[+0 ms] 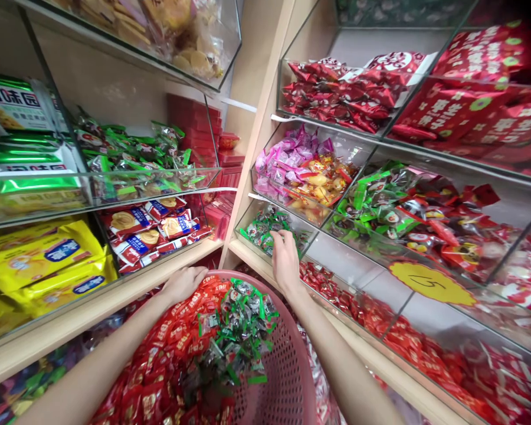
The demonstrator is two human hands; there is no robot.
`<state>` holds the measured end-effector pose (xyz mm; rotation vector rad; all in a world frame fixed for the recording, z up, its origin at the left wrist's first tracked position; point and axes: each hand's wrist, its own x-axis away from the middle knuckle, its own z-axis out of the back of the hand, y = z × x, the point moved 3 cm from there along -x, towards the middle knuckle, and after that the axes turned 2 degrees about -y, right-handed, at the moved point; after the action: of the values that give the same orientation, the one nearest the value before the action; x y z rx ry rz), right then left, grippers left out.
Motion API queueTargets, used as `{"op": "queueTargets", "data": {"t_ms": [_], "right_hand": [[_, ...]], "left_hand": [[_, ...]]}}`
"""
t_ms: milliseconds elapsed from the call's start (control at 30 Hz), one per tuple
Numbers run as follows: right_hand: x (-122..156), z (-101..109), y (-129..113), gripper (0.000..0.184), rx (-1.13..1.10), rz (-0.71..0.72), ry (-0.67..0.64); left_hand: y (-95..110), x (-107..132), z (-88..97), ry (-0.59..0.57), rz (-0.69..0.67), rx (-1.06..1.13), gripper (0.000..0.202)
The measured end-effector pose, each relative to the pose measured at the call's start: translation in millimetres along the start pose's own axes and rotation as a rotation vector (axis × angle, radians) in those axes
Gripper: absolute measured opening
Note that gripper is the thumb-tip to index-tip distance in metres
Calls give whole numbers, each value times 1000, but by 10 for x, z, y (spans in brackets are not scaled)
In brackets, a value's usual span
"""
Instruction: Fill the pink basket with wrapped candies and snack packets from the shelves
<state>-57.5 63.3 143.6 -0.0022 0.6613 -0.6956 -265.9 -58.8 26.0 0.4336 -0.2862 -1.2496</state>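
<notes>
A pink perforated basket [287,378] sits below me, filled with red-wrapped sweets [177,348] and a heap of green-and-clear wrapped sweets [239,336]. My left hand [183,283] grips the basket's far rim with curled fingers. My right hand [284,260] reaches over the glass front of a low bin of green-wrapped sweets [265,227], fingers bent down into the sweets; whether they hold any is hidden.
Glass-fronted bins line shelves on both sides of a corner. On the right are red packets [336,94], pink and yellow sweets [305,171], and mixed red-green sweets [425,212] behind a yellow price tag [429,283]. On the left are yellow packs [44,260] and biscuit packets [150,230].
</notes>
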Motion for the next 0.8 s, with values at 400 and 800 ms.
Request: {"op": "queueTargets", "data": {"t_ms": [400, 800], "right_hand": [[821, -274, -876, 54, -413, 390, -575], [700, -278, -953, 42, -39, 414, -535]], "left_hand": [[18, 34, 15, 36, -19, 61, 46], [-9, 20, 2, 37, 17, 81, 45]]}}
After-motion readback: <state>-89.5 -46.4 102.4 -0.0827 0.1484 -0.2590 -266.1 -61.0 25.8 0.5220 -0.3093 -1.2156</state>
